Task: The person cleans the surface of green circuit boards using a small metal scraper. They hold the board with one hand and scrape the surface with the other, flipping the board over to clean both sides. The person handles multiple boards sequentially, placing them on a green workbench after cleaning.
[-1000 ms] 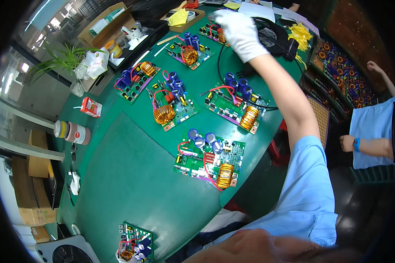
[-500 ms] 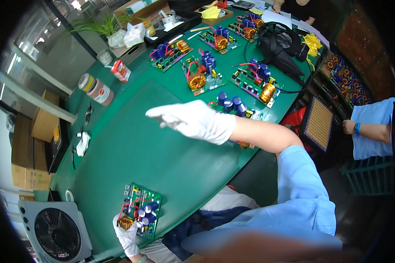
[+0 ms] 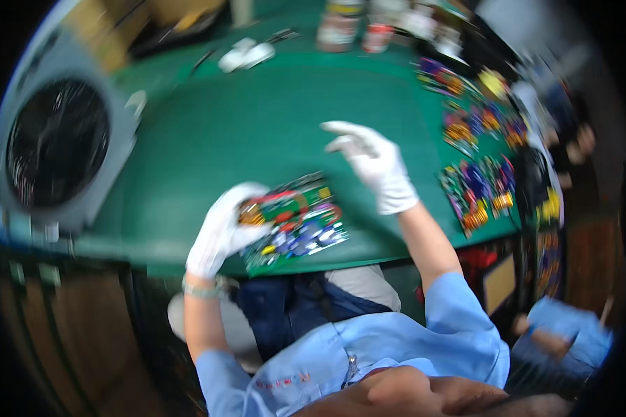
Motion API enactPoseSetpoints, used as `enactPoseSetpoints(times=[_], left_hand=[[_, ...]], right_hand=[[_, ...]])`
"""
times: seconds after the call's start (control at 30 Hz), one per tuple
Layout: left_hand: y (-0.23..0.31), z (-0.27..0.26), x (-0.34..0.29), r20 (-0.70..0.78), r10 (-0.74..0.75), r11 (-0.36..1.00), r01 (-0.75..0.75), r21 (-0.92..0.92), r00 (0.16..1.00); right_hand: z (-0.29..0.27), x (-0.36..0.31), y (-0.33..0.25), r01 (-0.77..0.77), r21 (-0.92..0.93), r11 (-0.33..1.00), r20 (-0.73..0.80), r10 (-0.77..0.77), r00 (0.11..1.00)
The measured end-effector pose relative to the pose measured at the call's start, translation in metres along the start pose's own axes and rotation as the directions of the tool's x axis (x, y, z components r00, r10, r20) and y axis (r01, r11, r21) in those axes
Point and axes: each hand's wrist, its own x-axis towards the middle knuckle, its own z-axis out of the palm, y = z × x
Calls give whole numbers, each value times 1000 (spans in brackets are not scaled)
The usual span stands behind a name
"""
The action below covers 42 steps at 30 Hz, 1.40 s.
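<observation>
Left hand (image 3: 222, 229), white glove, is clamped on the left end of a green circuit board (image 3: 295, 222); fingers wrap over the board's edge. Right hand (image 3: 372, 163), also gloved, hangs over the counter (image 3: 243, 132) just past the board's far right corner, fingers spread and slack, gripping nothing.

Large to small around that: green counter, grey fan housing (image 3: 55, 146) with round black grille at far left, a batch of similar boards (image 3: 476, 181) laid out along the right side, cans (image 3: 341, 24) and a white object (image 3: 247, 55) at the far edge. Another person's blue sleeve (image 3: 570, 333) shows lower right. Frame is motion-blurred, so fine detail is lost.

Progress, my read: one board is in hand at the near edge of the counter, close to the body; the other boards sit well apart to the right. Can't tell whether the board rests flat or is lifted slightly.

Orientation: board's long axis runs left-right, tilted so the right end sits farther from the person. Component side faces up: red wire loop, blue capacitors, yellowish coil near the gloved fingers.
</observation>
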Motion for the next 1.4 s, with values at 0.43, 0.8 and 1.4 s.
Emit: enactPoseSetpoints(times=[0.43, 0.8, 1.4], left_hand=[[-49, -25, -47, 96, -284, 791, 290, -538, 954], [-45, -31, -38, 9, -144, 949, 140, -283, 990], [-46, -25, -34, -77, -59, 959, 35, -281, 995]], right_hand=[[47, 0, 64, -415, 175, 893, 117, 400, 909], [42, -2, 75, -508, 183, 842, 141, 489, 861], [45, 0, 71, -511, 136, 849, 127, 497, 859]])
